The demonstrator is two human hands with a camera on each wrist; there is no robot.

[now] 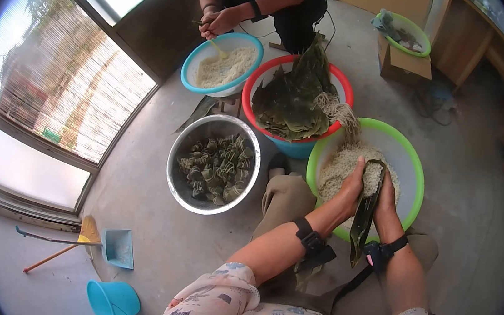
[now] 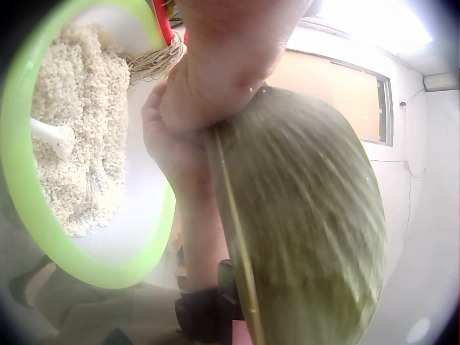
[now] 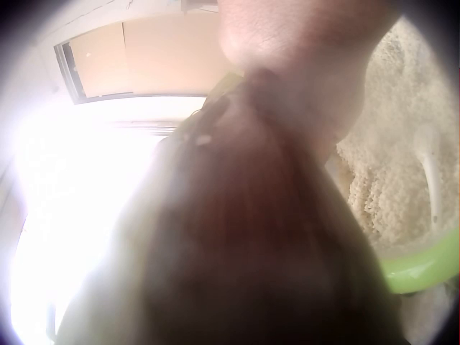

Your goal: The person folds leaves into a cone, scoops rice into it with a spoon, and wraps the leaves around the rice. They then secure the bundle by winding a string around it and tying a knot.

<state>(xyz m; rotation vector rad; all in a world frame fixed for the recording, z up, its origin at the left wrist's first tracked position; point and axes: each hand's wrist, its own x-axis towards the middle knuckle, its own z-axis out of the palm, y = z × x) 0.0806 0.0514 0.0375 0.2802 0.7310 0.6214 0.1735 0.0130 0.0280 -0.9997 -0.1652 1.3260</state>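
Note:
Both hands hold one folded green leaf [image 1: 364,218] over the green-rimmed basin [image 1: 419,178]. White rice [image 1: 373,177] lies in the leaf's upper end. My left hand [image 1: 351,187] grips its left side and my right hand [image 1: 387,202] its right side. The leaf's long tail hangs down between the wrists. In the left wrist view the broad leaf [image 2: 302,215] spreads beside the hand [image 2: 223,72]. The leaf [image 3: 251,230] fills much of the right wrist view, blurred, below the hand [image 3: 302,43]. A white spoon [image 2: 54,135] lies in the basin's rice [image 2: 86,108]. Some fingertips are hidden.
A red-rimmed basin [image 1: 248,94] holds leaves and strings [image 1: 336,110]. Left of it, a metal bowl [image 1: 170,176] contains several wrapped bundles [image 1: 216,166]. Another person [image 1: 252,0] works over a blue-rimmed rice basin [image 1: 186,71]. A dustpan [image 1: 119,248] and blue bucket [image 1: 111,304] stand lower left.

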